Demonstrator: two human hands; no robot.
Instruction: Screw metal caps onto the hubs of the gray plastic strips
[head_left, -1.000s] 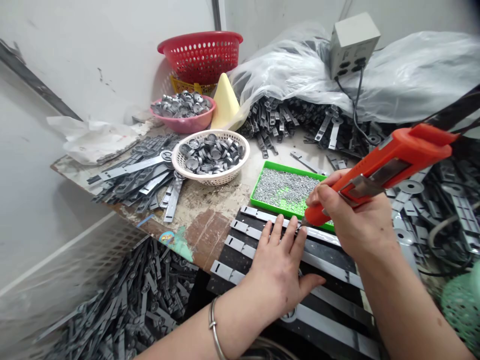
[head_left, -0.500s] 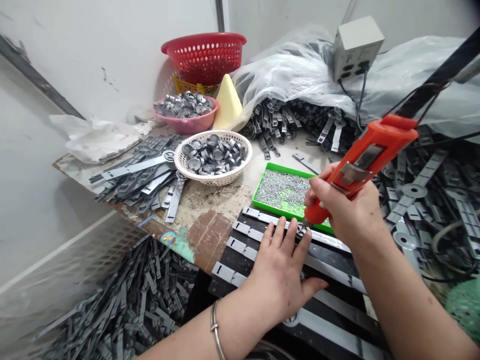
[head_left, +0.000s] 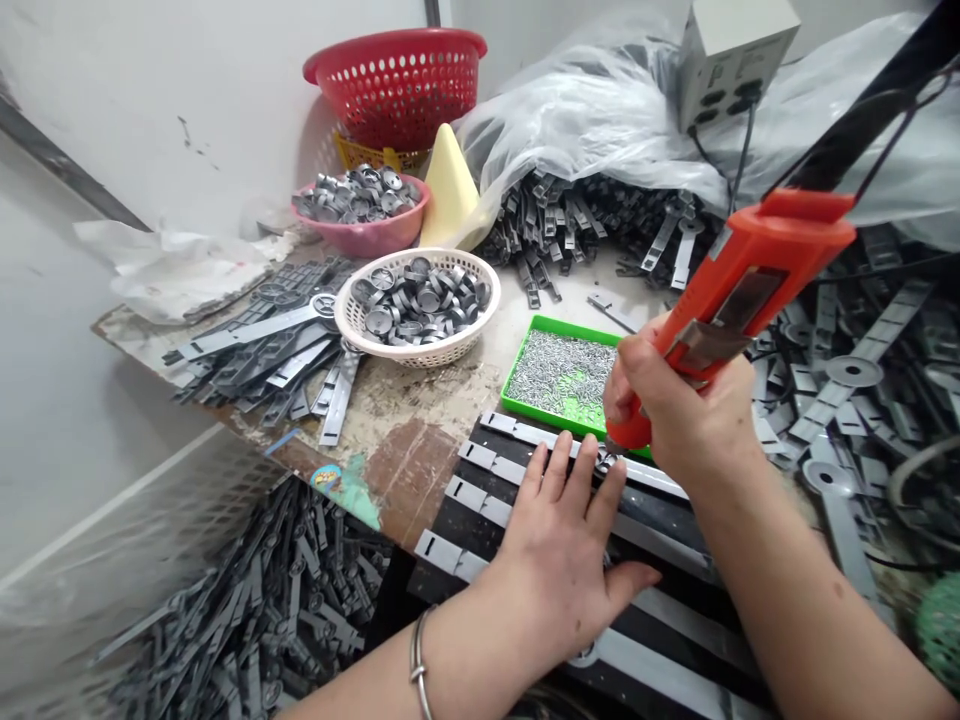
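My right hand (head_left: 686,400) is wrapped round an orange electric screwdriver (head_left: 739,285), tilted with its tip down at the round centre of the farthest grey plastic strip (head_left: 517,430). Flat across the strips lies my left hand (head_left: 562,540), fingers spread, its fingertips beside that round centre. Several such strips lie in parallel rows on a black board (head_left: 442,515); my left hand and forearm hide their middles. Just behind the board, a green tray (head_left: 517,405) holds many tiny silver screws (head_left: 562,365), partly covered by my right hand.
A white basket (head_left: 480,345) and a pink bowl (head_left: 360,238) hold round grey parts. Strips are heaped at left (head_left: 262,340), at right and below the table edge. A red basket (head_left: 397,85), yellow cone-shaped piece (head_left: 454,190) and power box (head_left: 739,60) stand behind.
The view has shifted slightly. The screwdriver stays at the same strip's round centre, and both hands keep nearly the same pose.
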